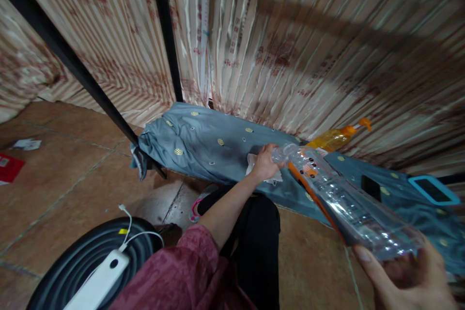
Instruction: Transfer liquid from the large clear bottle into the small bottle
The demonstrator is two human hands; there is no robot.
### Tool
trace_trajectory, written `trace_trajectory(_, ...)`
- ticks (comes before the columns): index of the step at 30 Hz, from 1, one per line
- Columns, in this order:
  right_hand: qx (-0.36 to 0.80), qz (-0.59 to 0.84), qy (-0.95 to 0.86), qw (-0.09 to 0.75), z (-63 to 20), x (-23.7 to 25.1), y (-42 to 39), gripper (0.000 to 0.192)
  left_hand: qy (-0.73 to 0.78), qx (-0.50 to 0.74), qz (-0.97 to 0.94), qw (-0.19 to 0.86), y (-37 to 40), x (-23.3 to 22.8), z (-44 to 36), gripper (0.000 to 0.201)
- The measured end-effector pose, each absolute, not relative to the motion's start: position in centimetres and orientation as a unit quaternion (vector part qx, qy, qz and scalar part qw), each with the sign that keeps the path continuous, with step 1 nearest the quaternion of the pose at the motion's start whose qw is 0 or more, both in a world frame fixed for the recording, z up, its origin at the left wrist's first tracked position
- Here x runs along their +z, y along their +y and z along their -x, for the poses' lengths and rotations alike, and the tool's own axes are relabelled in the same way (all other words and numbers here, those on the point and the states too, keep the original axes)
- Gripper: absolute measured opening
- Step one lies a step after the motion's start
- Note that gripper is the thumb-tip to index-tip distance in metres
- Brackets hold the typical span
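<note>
Blue-grey pineapple-print cloth (199, 131) lies beneath a clear plastic bottle (348, 203) slanting from centre to near right. Right hand (414, 276) grasps its base, left hand (267, 163) its neck; keep pressure light, as the wall would likely dent.

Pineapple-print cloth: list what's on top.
On the cloth: a white tissue-like sheet, an orange-topped amber bottle, a black phone and a blue-framed screen. The clear plastic bottle and left hand hide whatever lies behind them.
</note>
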State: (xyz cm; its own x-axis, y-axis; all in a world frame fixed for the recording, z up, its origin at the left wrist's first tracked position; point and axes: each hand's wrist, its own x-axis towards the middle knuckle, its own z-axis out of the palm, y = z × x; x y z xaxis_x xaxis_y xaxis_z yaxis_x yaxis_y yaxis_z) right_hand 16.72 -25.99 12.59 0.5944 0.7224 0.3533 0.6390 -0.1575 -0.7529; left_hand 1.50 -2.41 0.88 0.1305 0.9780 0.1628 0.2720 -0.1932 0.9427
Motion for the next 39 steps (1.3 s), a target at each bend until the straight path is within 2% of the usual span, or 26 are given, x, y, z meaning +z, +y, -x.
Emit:
trace_trajectory(9, -0.008, 0.787, -0.452, 0.419, -17.3, 12.3, -26.3, 0.096, 0.491, 0.438, -0.631, 0.410, -2.4, 1.0, -1.4, 0.059)
trace_trajectory(18, 0.020, 0.766, -0.448, 0.460, -16.5, 12.9, -26.1, 0.093, 0.486, 0.449, -0.623, 0.418, -2.5, 1.1, -1.4, 0.058)
trace_trajectory(24, 0.027, 0.774, -0.446, 0.448, -16.5, 13.0, -26.1, 0.096, 0.491, 0.443, -0.625, 0.415, -2.5, 1.1, -1.4, 0.057)
trace_trajectory(29, 0.079, 0.769, -0.437, 0.460, -16.2, 13.5, -25.8, 0.102, 0.490, 0.446, -0.627, 0.411, -2.4, 1.0, -1.5, 0.058)
trace_trajectory(39, 0.090, 0.766, -0.442, 0.457, -16.0, 13.9, -25.8, 0.096, 0.491, 0.447, -0.627, 0.407, -2.5, 1.1, -1.4, 0.055)
